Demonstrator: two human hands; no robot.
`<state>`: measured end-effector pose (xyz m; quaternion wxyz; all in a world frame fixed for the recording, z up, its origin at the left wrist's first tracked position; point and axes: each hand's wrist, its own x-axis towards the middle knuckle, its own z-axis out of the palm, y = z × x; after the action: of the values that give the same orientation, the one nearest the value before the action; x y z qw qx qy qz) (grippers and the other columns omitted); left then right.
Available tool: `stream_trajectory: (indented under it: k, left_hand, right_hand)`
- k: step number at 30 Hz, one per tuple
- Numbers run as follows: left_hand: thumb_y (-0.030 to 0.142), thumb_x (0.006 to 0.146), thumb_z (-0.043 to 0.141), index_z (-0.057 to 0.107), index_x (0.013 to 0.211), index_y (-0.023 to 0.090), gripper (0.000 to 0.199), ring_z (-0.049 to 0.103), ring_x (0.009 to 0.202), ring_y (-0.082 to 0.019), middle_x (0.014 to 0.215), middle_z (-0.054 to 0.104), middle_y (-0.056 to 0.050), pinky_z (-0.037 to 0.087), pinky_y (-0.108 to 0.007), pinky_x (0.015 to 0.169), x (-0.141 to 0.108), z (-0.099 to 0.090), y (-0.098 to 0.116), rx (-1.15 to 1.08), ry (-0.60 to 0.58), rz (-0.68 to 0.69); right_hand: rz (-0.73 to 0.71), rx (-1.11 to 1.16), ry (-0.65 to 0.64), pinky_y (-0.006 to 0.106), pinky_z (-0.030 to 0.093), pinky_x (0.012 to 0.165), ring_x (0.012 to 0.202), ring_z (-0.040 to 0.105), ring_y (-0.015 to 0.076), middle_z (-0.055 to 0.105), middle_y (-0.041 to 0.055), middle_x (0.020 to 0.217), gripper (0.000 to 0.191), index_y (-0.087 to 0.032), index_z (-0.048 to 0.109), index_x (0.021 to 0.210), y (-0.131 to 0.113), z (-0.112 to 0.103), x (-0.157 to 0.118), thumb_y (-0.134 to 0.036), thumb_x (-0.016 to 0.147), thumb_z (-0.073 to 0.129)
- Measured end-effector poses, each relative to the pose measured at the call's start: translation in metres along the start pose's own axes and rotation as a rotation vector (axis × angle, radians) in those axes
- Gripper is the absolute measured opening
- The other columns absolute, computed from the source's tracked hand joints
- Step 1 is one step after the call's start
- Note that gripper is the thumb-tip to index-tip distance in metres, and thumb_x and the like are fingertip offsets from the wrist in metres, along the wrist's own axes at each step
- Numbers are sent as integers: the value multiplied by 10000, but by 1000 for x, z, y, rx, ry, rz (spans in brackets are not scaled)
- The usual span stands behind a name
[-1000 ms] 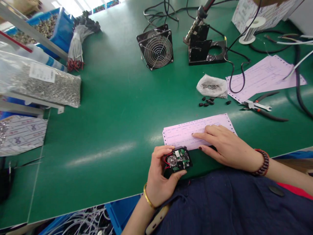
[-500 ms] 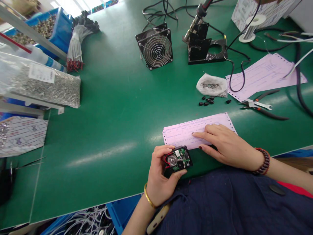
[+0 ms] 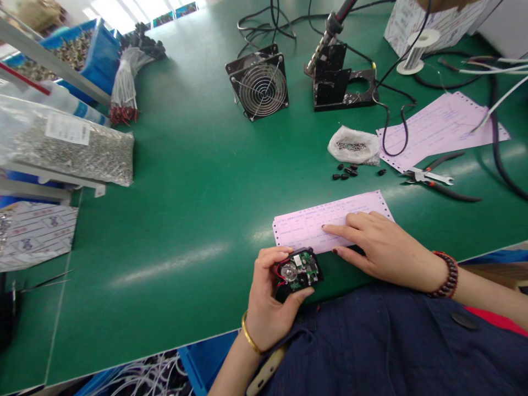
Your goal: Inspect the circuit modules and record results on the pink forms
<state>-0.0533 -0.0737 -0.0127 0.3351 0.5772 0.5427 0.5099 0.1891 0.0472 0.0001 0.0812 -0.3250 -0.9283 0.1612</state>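
No chg: L hand (image 3: 270, 302) still grips PCB module (image 3: 300, 269); R hand (image 3: 383, 247) half-open, empty, index on pink form (image 3: 297, 226); work seems paused.

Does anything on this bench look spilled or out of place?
Perhaps the small black parts: they lie loose near the white bag, one apart from the rest, so they look scattered. Nothing is plainly damaged.

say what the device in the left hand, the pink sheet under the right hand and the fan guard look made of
Device: probably a plastic housing, going by its dull black rim, around a green circuit board. Pink sheet: paper, matte and thin, with print and punched edge holes. Fan guard: likely bare metal wire, from its silvery gleam.
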Motion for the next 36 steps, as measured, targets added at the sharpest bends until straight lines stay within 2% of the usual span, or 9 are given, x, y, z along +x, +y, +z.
stream_trajectory:
  k: [9,19,25,31,36]
  left_hand:
    - [212,808,847,547,1262,266,546,605,1122,-236,1190,613,-83,546,-377,961,1,-2,-2,31,-4,12]
    - [218,833,829,532,1269,262,529,588,1142,-205,1192,600,-67,512,-311,989,0,-4,-7,56,0,36]
    - [210,829,831,545,1259,259,519,601,1138,-183,1190,607,-55,513,-281,1013,2,-3,-5,49,-2,46]
    - [193,796,859,562,1288,260,578,627,1164,-170,1209,622,-56,531,-255,1030,0,-1,-5,-1,16,5]
    - [113,785,850,492,1315,275,660,679,1153,-160,1245,650,-71,579,-237,961,-2,3,-3,-118,52,-33]
  right_hand:
    - [8,-8,-66,396,438,821,904,627,257,663,80,994,434,-235,595,1434,-1,-3,2,-398,1033,561]
    - [-43,121,-38,425,481,859,971,613,270,662,113,1047,472,-177,560,1443,7,-3,-6,-379,1017,584]
    - [-25,91,0,438,478,890,1008,614,286,663,137,1084,483,-128,566,1407,6,0,-9,-412,1017,573]
    - [36,31,0,411,449,817,922,616,271,658,100,1004,398,-189,638,1368,6,0,-7,-388,1052,500]
    - [39,38,12,381,425,810,915,614,251,672,92,986,375,-203,664,1339,9,2,-5,-379,1059,488]
